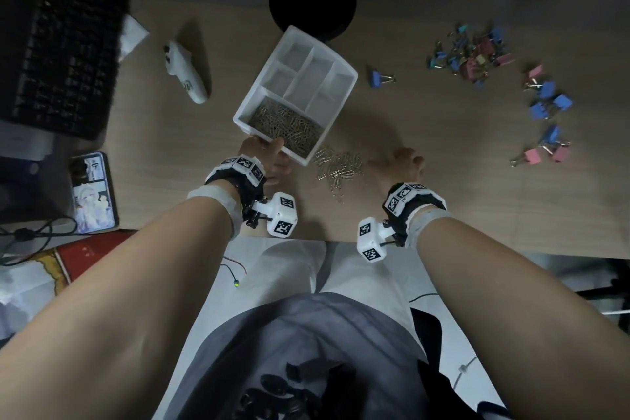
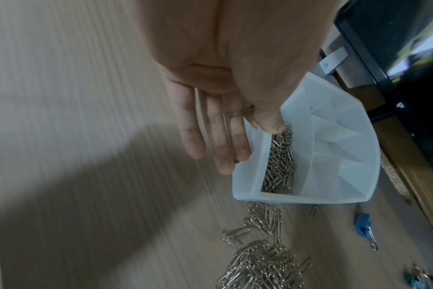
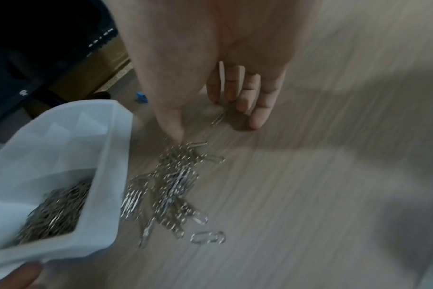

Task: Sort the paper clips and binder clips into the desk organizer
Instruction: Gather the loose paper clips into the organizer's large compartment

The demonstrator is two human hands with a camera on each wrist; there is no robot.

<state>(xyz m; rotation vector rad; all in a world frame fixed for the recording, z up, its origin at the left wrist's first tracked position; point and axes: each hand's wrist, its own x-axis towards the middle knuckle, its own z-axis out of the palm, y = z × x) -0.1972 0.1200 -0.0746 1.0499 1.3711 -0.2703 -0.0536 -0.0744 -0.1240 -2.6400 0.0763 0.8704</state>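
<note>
Left hand [image 1: 264, 153] fingers grip organizer [image 1: 344, 70] edge | right hand [image 1: 404, 164] fingers spread beside paper clips [image 1: 337, 165]

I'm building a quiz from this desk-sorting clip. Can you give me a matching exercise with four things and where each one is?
Things:
1. loose paper clips
2. desk organizer
3. lone blue binder clip
4. left hand

Places:
A. tilted, one compartment filled with paper clips
B. on the desk between the two hands
C. holding the organizer's near edge
D. alone, right of the organizer

Pairs: 1-B, 2-A, 3-D, 4-C
</note>
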